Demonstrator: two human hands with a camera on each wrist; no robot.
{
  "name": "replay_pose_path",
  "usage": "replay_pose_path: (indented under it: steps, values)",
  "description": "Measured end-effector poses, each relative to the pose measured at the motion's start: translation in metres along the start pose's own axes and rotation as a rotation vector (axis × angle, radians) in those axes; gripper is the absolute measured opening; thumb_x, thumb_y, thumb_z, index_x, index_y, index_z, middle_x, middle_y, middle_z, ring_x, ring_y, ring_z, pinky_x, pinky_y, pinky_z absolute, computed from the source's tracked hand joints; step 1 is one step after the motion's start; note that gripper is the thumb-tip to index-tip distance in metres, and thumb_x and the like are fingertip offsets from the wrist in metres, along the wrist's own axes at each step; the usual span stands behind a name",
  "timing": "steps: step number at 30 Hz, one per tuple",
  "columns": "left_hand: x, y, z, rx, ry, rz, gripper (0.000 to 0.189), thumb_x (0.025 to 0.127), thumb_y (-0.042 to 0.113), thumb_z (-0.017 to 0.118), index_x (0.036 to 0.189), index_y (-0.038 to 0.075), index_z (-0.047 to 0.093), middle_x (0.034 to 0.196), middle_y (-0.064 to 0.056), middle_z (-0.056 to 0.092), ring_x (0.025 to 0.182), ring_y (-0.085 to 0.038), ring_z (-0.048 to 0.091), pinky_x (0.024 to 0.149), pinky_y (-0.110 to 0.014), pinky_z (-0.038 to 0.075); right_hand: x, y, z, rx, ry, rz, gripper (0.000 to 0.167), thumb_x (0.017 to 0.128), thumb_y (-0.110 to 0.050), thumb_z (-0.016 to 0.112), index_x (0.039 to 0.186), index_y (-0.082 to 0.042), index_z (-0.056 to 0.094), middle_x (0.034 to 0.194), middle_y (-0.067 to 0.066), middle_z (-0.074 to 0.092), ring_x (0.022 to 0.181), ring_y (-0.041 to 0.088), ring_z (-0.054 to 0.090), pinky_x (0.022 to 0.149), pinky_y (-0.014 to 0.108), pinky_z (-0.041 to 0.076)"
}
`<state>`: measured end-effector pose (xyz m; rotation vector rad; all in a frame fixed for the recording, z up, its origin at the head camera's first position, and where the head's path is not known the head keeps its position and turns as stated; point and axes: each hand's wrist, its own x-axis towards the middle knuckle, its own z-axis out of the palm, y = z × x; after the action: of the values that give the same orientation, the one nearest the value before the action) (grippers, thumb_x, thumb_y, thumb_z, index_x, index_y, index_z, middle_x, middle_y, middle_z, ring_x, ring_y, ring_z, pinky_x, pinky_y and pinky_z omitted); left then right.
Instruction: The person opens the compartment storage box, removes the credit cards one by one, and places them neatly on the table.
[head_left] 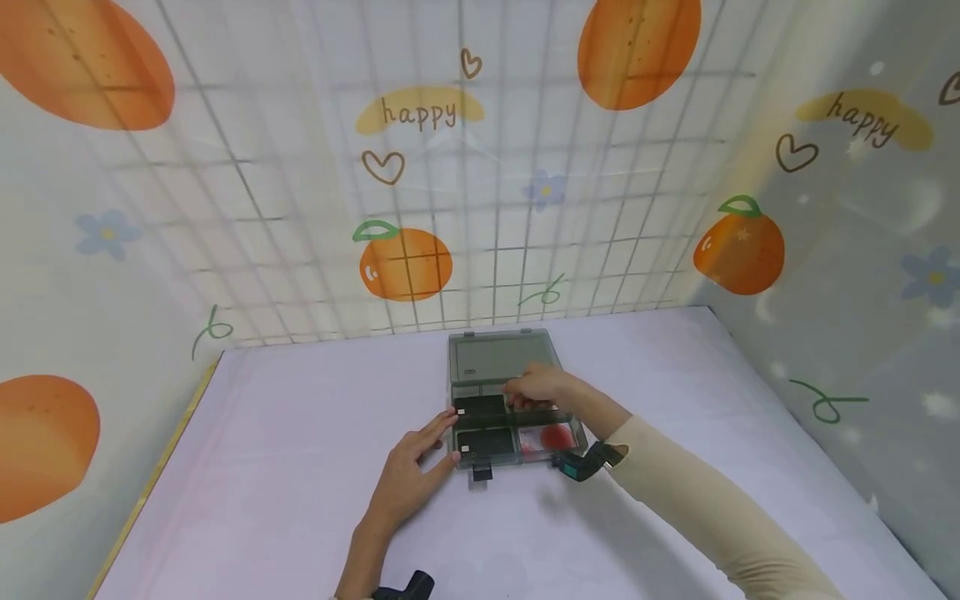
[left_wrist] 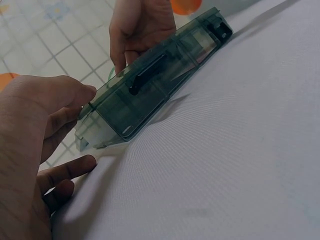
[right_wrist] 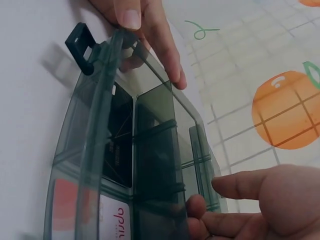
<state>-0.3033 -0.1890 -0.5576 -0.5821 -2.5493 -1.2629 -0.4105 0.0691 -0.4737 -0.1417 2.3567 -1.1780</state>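
A translucent dark-green storage box [head_left: 501, 360] lies with its lid folded back. Two black cards [head_left: 486, 442] are in its left compartments, and a white-and-red card [head_left: 545, 438] lettered "april" lies at front right. My left hand [head_left: 408, 475] rests at the left side, thumb at the front corner and fingertips along the left rim; the left wrist view shows some fingers spread off the box. With bent fingers, my right hand [head_left: 536, 386] reaches into the back right compartment. The right wrist view shows its thumb [right_wrist: 240, 184] apart from its fingertips; anything between them is hidden.
The box stands on a white cloth-covered table [head_left: 300, 433], near its back edge. A front latch [head_left: 482, 472] sticks out toward me. Behind and beside the table hang curtains printed with oranges [head_left: 406, 265], with a wire grid [head_left: 517, 275] showing through the back one.
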Motion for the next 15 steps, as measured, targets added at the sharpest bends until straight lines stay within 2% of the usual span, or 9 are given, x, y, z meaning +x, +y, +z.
replay_pose_path:
  steps: [7, 11, 15]
  values:
    - [-0.0006, 0.0, 0.0011, -0.012, -0.012, -0.019, 0.054, 0.094, 0.035, 0.07, 0.146, 0.029, 0.054, 0.15, 0.02, 0.046, 0.101, -0.012, 0.059, 0.08, -0.034, 0.046, 0.0028, 0.0093, 0.0022, 0.054, 0.011, -0.013, 0.034, 0.099, -0.024, 0.06, 0.088, 0.006, 0.073, 0.073, 0.006, 0.066, 0.061, 0.015, 0.051, 0.056, 0.027, 0.036]
    - [-0.0008, -0.0004, 0.0011, -0.008, -0.014, -0.021, 0.054, 0.095, 0.038, 0.069, 0.146, 0.029, 0.054, 0.15, 0.021, 0.046, 0.101, -0.012, 0.059, 0.08, -0.033, 0.046, 0.0028, 0.0089, 0.0033, 0.077, -0.006, -0.02, 0.036, 0.1, -0.024, 0.058, 0.086, 0.006, 0.072, 0.074, 0.006, 0.066, 0.064, 0.016, 0.051, 0.06, 0.029, 0.035]
    - [-0.0004, -0.0001, -0.0001, -0.002, -0.007, -0.018, 0.054, 0.095, 0.038, 0.069, 0.146, 0.029, 0.054, 0.149, 0.021, 0.046, 0.101, -0.012, 0.059, 0.08, -0.034, 0.046, 0.0039, 0.0067, 0.0027, 0.128, -0.037, 0.006, 0.037, 0.1, -0.025, 0.058, 0.086, 0.007, 0.071, 0.074, 0.005, 0.065, 0.065, 0.016, 0.052, 0.062, 0.03, 0.034]
